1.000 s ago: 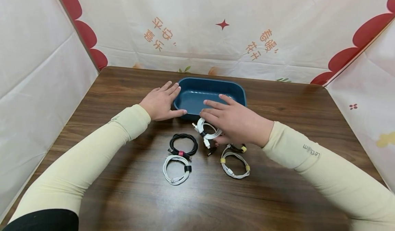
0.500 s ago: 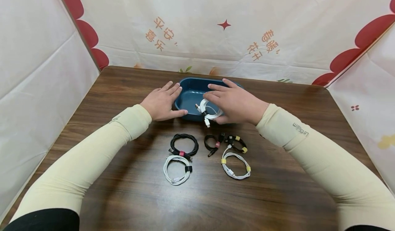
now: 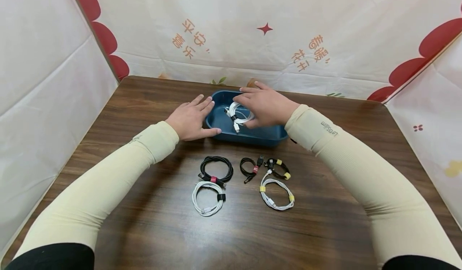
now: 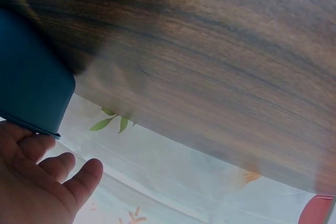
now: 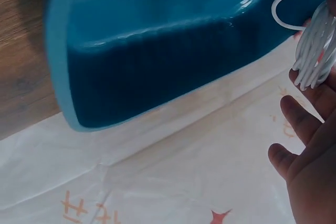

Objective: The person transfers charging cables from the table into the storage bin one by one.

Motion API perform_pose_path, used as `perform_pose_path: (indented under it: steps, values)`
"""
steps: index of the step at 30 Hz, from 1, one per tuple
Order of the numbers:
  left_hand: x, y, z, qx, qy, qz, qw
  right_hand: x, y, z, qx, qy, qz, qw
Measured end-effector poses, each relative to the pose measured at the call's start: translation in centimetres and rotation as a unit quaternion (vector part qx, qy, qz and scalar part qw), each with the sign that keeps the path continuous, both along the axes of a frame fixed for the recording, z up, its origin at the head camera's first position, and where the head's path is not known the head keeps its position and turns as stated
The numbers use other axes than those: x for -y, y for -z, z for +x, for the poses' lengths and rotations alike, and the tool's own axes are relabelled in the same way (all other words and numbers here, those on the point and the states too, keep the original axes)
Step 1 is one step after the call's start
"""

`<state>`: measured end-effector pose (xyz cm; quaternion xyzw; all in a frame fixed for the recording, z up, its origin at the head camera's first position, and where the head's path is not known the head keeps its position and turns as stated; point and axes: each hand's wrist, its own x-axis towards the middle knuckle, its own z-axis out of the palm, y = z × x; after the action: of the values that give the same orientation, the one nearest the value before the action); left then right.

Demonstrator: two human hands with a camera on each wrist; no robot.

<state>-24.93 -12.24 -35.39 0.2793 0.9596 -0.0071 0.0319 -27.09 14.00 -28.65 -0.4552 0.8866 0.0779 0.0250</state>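
My right hand (image 3: 268, 106) pinches a coiled white charging cable (image 3: 235, 116) over the blue plastic basin (image 3: 249, 139). A black strap binds that coil, and its plugs hang free. In the right wrist view the white cable (image 5: 314, 45) sits between thumb and fingers, the other fingers spread. My left hand (image 3: 191, 118) rests at the basin's left end with straight, spread fingers. The left wrist view shows its fingertips (image 4: 38, 145) right at the basin's rim (image 4: 31, 128).
In front of the basin lie a black cable with a red tie (image 3: 216, 169), a white cable with a black strap (image 3: 208, 210), a small black cable (image 3: 248, 166), a black cable with yellow ties (image 3: 282, 169) and a white one with yellow ties (image 3: 276, 208). A curtain (image 3: 231, 29) hangs behind.
My right hand has carried the white cable from above the small black cable away from me, over the basin. My left hand stays at the basin's left end.
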Motion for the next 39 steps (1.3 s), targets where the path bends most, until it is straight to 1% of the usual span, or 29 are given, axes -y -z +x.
perform_pose_path:
  steps: [6, 9, 13, 16, 23, 26, 32, 39]
  values:
    - [0.1, -0.3, -0.2, -0.011, 0.008, -0.001, 0.9999, 1.0, 0.9, -2.2, -0.014, -0.015, 0.017, 0.9996]
    - [0.1, -0.4, -0.2, -0.011, 0.01, 0.002, 0.9999, 1.4, 1.3, -3.0, -0.007, -0.011, 0.03, 0.9995]
    - [0.0, -0.3, -0.2, -0.004, 0.009, 0.002, 0.9999, 1.6, 1.9, -3.8, 0.011, -0.003, 0.043, 0.999]
    - [0.0, -0.2, -0.2, 0.002, 0.008, 0.002, 1.0, 1.7, 2.2, -4.2, 0.021, 0.003, 0.052, 0.9984]
    - [0.1, -0.3, -0.1, 0.009, 0.006, 0.003, 0.9999, 2.3, 2.8, -5.3, 0.028, -0.004, 0.05, 0.9983]
    - [0.1, -0.2, -0.1, 0.009, 0.006, 0.001, 0.9999, 2.7, 3.1, -5.4, 0.031, -0.005, 0.05, 0.9983]
    - [0.1, -0.1, 0.1, 0.009, 0.005, 0.002, 0.9999, 3.0, 4.3, -5.8, 0.031, -0.009, 0.031, 0.999]
    - [0.2, 0.1, 0.0, 0.003, 0.007, 0.007, 0.9999, 2.6, 5.7, -6.4, 0.031, 0.009, 0.018, 0.9993]
